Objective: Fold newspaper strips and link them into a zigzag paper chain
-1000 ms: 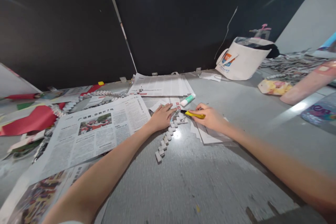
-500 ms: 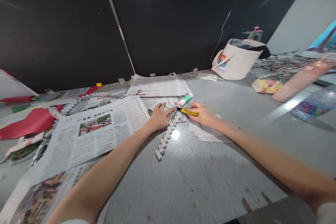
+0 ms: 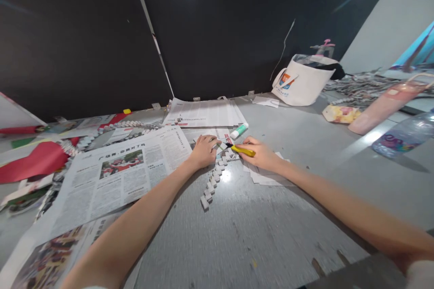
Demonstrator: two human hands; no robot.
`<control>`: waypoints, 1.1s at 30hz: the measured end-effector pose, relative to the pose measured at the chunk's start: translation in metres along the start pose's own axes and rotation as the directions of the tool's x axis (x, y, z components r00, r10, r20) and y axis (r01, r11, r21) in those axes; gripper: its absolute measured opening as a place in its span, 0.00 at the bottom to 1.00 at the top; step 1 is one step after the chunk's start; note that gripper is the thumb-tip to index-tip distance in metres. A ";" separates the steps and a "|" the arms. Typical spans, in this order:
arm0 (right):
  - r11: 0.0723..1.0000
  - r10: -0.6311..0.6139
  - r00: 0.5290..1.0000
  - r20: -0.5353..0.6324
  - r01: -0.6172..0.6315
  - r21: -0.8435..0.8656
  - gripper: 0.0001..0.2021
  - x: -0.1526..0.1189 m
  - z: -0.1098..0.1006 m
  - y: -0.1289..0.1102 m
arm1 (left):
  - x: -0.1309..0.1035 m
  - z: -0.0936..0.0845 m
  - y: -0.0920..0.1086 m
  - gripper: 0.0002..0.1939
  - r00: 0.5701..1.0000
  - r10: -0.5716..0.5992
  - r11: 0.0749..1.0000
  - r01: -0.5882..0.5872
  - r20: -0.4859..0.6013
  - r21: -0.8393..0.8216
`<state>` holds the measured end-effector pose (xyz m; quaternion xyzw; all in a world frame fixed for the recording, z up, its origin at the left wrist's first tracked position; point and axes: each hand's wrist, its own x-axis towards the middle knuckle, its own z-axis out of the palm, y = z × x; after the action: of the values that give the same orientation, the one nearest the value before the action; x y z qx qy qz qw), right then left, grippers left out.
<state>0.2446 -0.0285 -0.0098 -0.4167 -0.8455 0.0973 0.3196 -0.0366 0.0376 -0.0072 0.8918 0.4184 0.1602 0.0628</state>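
Note:
My right hand is closed around a yellow utility knife, its dark tip pointing left toward my other hand. My left hand has its fingers bent around a thin, pale greenish paper strip; the blade end is close by, and whether it touches the strip is unclear. Below, a zigzag chain of folded paper runs toward me from between the hands. A green and white glue stick lies just beyond the knife. Loose white paper pieces rest partly under my right wrist.
Newspaper sheets cover the left of the grey table. Behind my hands lies a paper stack. Red paper is at far left. On the right stand a white bag, a pink bottle and a clear plastic bottle.
The knife and my right hand have shifted slightly, and the hand is less blurred. My left fingers have drawn in a little, leftward from the blade. The view has tilted slightly.

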 end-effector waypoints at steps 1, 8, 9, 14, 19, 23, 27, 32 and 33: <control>1.000 0.003 1.000 -0.004 -0.003 0.002 0.19 0.000 0.000 0.000 | 0.000 0.003 0.001 0.25 1.000 -0.011 1.000 0.011 -0.015 0.018; 0.999 -0.015 0.996 -0.085 0.018 0.033 0.16 -0.002 -0.004 0.004 | 0.000 0.002 -0.002 0.27 0.996 -0.070 0.998 0.070 0.046 0.009; 0.999 -0.030 0.996 -0.081 0.032 0.028 0.17 -0.003 -0.005 0.004 | 0.000 -0.001 -0.002 0.26 0.998 -0.056 0.998 0.056 0.032 -0.003; 0.991 -0.133 0.991 -0.020 0.133 -0.011 0.18 -0.004 -0.005 -0.005 | 0.001 -0.007 0.001 0.17 0.997 -0.053 0.997 0.050 -0.064 -0.050; 0.994 -0.108 0.994 0.005 0.108 -0.003 0.19 -0.004 -0.001 -0.007 | 0.003 0.004 -0.002 0.31 0.990 -0.133 0.991 0.132 0.045 0.020; 0.998 -0.069 0.998 -0.011 0.069 -0.005 0.19 -0.002 0.006 -0.005 | 0.004 0.013 -0.009 0.33 0.986 -0.128 0.989 0.120 0.106 0.082; 0.999 -0.046 0.999 -0.006 0.046 -0.018 0.19 0.001 0.008 -0.004 | 0.005 0.016 -0.010 0.34 0.988 -0.122 0.988 0.112 0.096 0.106; 1.000 -0.022 1.000 -0.014 0.022 -0.010 0.18 0.004 0.007 -0.004 | 0.005 0.015 -0.009 0.34 0.987 -0.124 0.985 0.109 0.104 0.131; 1.000 -0.021 1.000 -0.021 0.021 -0.017 0.18 0.006 0.008 -0.004 | 0.005 0.014 -0.008 0.34 0.987 -0.123 0.985 0.109 0.102 0.134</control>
<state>0.2349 -0.0255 -0.0116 -0.4114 -0.8471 0.0823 0.3262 -0.0347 0.0474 -0.0216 0.8754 0.4752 0.0800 0.0378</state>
